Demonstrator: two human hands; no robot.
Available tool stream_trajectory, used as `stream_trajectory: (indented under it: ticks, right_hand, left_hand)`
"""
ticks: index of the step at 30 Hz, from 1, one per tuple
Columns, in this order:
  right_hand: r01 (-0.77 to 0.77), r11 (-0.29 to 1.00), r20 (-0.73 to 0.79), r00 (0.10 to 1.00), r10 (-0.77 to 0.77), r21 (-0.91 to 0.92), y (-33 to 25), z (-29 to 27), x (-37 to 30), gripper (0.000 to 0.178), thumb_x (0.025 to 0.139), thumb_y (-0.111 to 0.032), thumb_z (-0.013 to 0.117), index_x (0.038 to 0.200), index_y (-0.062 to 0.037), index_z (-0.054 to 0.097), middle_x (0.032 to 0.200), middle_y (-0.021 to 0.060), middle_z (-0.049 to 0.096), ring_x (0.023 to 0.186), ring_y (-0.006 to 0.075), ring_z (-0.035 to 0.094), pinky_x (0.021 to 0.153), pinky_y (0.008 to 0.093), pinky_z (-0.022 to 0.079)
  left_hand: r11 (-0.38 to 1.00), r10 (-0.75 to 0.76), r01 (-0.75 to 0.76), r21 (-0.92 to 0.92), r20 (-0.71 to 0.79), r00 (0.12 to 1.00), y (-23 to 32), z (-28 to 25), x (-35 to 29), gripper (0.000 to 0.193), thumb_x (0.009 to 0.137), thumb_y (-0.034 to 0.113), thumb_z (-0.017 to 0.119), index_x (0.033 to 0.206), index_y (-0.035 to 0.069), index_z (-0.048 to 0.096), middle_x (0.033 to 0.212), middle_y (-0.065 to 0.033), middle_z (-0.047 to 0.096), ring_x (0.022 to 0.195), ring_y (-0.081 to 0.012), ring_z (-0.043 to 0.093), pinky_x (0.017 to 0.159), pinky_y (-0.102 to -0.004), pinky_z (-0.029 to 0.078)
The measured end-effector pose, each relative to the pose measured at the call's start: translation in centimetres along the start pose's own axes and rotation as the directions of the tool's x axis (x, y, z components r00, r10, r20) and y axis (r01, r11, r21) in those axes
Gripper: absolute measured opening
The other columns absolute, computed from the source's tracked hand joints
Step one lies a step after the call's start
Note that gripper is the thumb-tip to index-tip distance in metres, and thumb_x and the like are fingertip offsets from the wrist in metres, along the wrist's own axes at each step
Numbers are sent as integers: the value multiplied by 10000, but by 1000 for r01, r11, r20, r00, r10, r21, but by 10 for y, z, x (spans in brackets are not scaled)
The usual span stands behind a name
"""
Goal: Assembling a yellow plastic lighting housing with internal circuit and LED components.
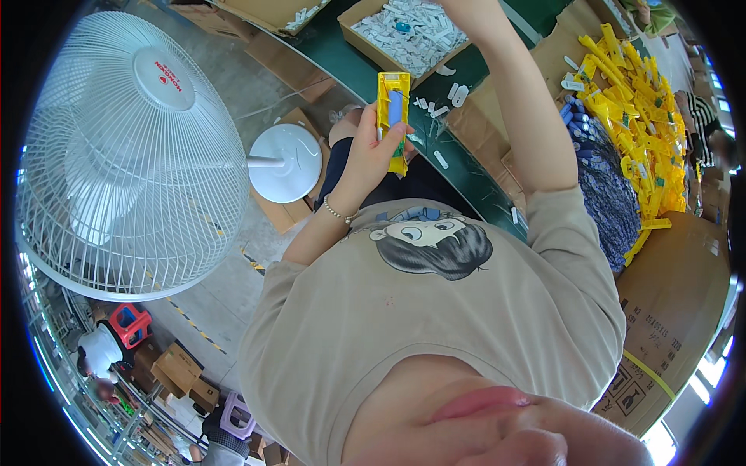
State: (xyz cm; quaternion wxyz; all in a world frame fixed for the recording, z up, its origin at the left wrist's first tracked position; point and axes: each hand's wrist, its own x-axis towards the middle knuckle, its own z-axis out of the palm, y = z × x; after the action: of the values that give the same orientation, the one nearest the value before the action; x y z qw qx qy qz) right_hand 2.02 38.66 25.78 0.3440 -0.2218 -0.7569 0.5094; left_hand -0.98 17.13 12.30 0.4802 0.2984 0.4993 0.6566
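Observation:
My left hand (385,143) is wrapped round a long yellow plastic casing (394,78), held upright over my lap. A blue cylinder (395,107), which looks like a battery cell, lies inside the casing, and a bit of green shows near its lower end. My right hand (469,14) reaches to the far edge of the picture, beside a cardboard box (368,48) full of small white plastic pieces (408,39). Its fingers are cut off by the picture's edge, so what they hold cannot be seen.
Loose white pieces (460,95) lie on the green tabletop (466,147). At right are a heap of yellow casings (633,132), a pile of blue cylinders (594,182) and a large carton (668,311). A white fan (132,155) stands at left, above its round base (285,163).

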Motion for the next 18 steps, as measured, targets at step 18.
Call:
stream_trajectory:
  ticks: [18]
  right_hand:
    - [118,693,171,985,7,-711,115,22,52,204,772,-187,658,892,-22,674,887,154,605,837,314,583,753,398,479]
  left_hand:
    - [1000,2,1,17,-178,984,-1,-39,-14,354,906,159,545,1197,41,382,953,-95,592,735,-125,605,667,-253,499]
